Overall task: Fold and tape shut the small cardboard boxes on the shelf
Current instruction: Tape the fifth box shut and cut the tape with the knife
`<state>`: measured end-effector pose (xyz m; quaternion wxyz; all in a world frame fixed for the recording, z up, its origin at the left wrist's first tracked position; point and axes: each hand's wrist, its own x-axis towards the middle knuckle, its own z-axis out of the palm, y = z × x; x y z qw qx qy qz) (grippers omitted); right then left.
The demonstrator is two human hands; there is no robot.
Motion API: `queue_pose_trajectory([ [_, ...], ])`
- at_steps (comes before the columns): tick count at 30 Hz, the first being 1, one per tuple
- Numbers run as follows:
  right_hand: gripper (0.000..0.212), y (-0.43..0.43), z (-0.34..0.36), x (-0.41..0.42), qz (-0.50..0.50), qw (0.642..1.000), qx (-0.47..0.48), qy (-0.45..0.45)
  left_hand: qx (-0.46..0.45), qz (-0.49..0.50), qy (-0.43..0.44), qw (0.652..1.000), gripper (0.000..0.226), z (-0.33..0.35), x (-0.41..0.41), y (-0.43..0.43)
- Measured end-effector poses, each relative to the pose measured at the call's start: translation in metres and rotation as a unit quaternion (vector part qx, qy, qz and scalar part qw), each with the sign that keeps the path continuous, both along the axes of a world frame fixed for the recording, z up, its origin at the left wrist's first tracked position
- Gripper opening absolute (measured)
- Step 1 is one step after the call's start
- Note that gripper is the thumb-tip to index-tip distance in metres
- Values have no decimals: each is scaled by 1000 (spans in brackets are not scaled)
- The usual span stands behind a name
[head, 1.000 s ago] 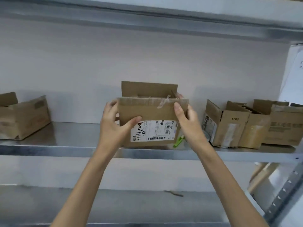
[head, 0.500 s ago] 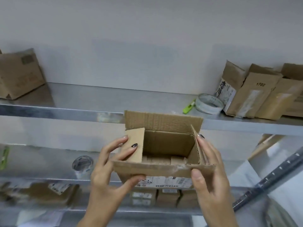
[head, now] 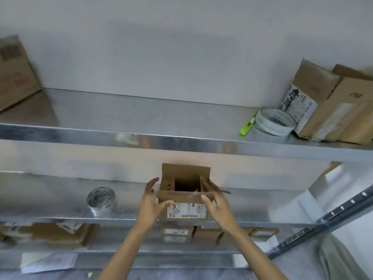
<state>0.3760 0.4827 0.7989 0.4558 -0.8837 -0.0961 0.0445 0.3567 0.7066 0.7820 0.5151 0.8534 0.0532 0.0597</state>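
Observation:
A small open cardboard box (head: 184, 196) with a white label on its front is at the front edge of the middle shelf (head: 60, 216). Its flaps stand up and the inside is dark. My left hand (head: 152, 205) holds its left side, thumb on the front face and fingers by the left flap. My right hand (head: 219, 204) grips the right side, thumb on the front and fingers behind the right flap. I cannot tell whether the box rests on the shelf or hangs just above it. A tape roll (head: 101, 201) lies on the same shelf to the left.
The upper shelf (head: 161, 141) carries a second tape roll (head: 274, 123), a green cutter (head: 247, 128), several open boxes (head: 333, 110) at the right and one box (head: 14, 73) at the far left. More boxes (head: 175, 233) sit on the shelf below. A perforated metal post (head: 331, 215) runs along the right.
Both hands have taken the box off the upper shelf and brought it down to the middle shelf. The view has tilted down with it.

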Motion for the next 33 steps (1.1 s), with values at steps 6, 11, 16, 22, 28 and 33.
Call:
queue_pose_trajectory([
  [6,47,-20,-41,18,11,999,22,22,-96,3,48,994,39,-19,5,-5],
  [11,50,-20,-49,30,-19,994,103,34,-212,115,28,970,37,-27,4,-22],
  [16,85,-10,-44,39,-31,989,141,17,-203,142,-17,969,54,-21,19,-22],
  [22,94,-7,-38,60,48,985,-111,-126,88,46,-14,995,98,-15,38,-9],
  [28,55,-8,-36,64,65,931,-233,-274,358,-38,-105,927,71,-25,50,-5],
  [33,17,1,-51,50,32,923,-252,-290,405,-31,-111,907,55,-32,39,-6],
])
